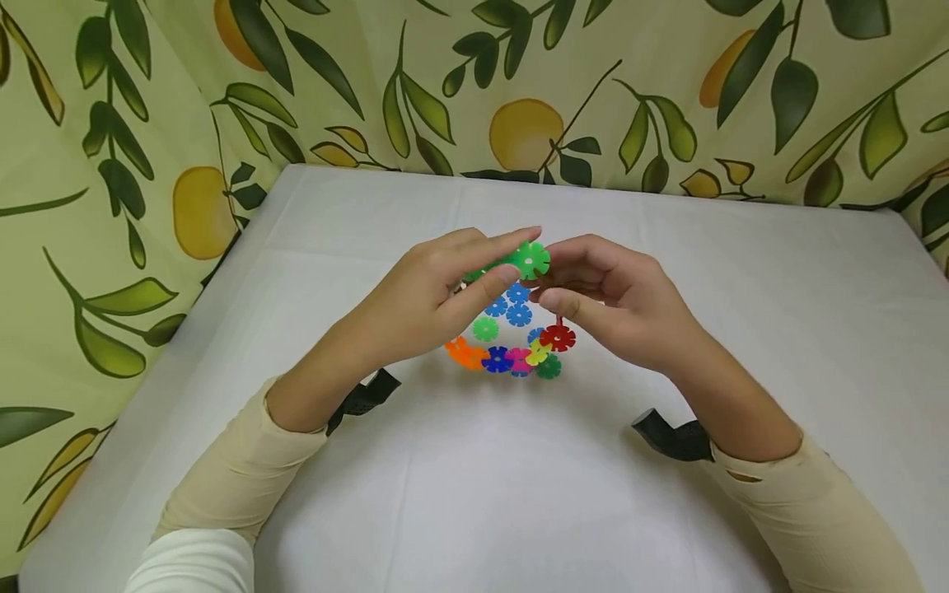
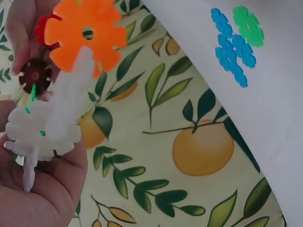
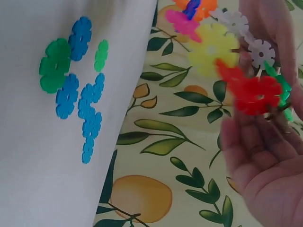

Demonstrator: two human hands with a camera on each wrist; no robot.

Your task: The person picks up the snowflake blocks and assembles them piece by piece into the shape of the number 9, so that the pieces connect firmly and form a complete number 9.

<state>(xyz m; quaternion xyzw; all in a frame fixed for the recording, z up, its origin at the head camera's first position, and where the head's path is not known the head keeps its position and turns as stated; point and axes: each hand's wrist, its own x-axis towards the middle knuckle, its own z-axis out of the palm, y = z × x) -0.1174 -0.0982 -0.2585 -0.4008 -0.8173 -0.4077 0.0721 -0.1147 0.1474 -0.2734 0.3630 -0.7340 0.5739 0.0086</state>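
Note:
A chain of interlocking snowflake discs curves between both hands above the white table. My left hand point(image 1: 437, 292) pinches its upper part, a green disc point(image 1: 531, 260) showing between thumb and index finger. White discs point(image 2: 43, 130) lie against the left palm in the left wrist view. From there the chain drops through orange discs point(image 1: 467, 354), a dark blue disc point(image 1: 497, 360), a pink disc point(image 1: 521, 361) and a yellow disc point(image 3: 214, 49) to red discs point(image 3: 258, 97). My right hand point(image 1: 623, 301) holds the red end at its curled fingertips; its far fingers are partly hidden.
Beneath the hands, several blue discs point(image 3: 90, 111) lie flat on the white table point(image 1: 474, 494), with a light green disc point(image 1: 485, 329) and a dark green disc point(image 3: 55, 65) near them. A leaf-and-fruit patterned curtain point(image 1: 526, 82) borders the far edge. Black wrist cameras point(image 1: 670, 436) stick out below the forearms.

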